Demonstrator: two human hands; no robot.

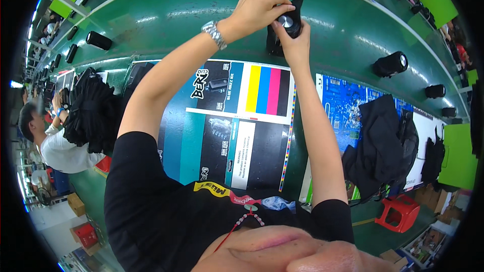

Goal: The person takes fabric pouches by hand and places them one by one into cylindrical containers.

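Over the far side of the green work surface, both my hands are at a black cylindrical speaker (285,31) with a round silver end facing up. My left hand (259,12), a metal watch on its wrist, is closed at the top, its fingertips at the silver end and a dark pointed flap (298,6). From the near right, my right hand (296,45) wraps round the side with its thumb near the silver disc. The flap looks like part of a black bag or cover, but the hands hide much of it.
Printed sheets (242,131) lie before me, with a blue printed sheet (335,106) to the right. Black cloth bags (375,141) are heaped there; another dark pile (91,106) is at left. Speakers (390,64) stand along the green surface. A co-worker (65,143) sits left.
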